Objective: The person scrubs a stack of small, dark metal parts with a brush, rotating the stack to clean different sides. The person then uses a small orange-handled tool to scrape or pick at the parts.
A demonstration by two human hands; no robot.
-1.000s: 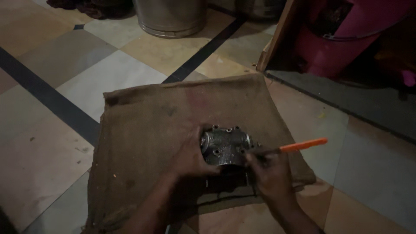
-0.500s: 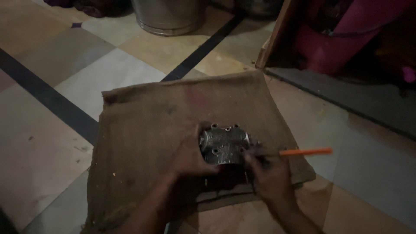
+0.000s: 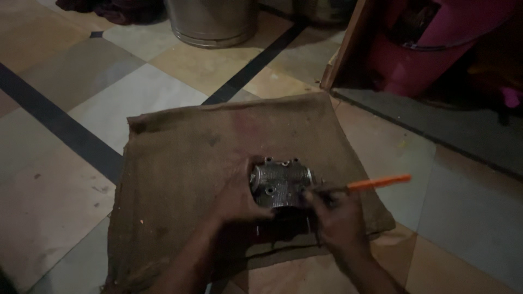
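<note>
Burlap sacking [image 3: 185, 163] on tiled floor [image 3: 65, 163] carries a finned metal engine part [image 3: 280, 185], steadied by the left hand [image 3: 237, 198]; an orange-handled tool [image 3: 376, 182], gripped by the right hand [image 3: 338, 220], could slip and gouge it.

It looked like an improvised repair spot on the floor of a home or small workshop, dimly lit. The floor [image 3: 60, 179] was laid in large pale and tan tiles crossed by dark bands. A coarse burlap sack [image 3: 185, 163] was spread flat on it as a work mat, carrying a finned metal engine part [image 3: 280, 182]. A metal bucket [image 3: 212, 22] stood at the far edge, and a pink plastic container [image 3: 436, 49] sat beside a wooden board [image 3: 348, 46].
</note>
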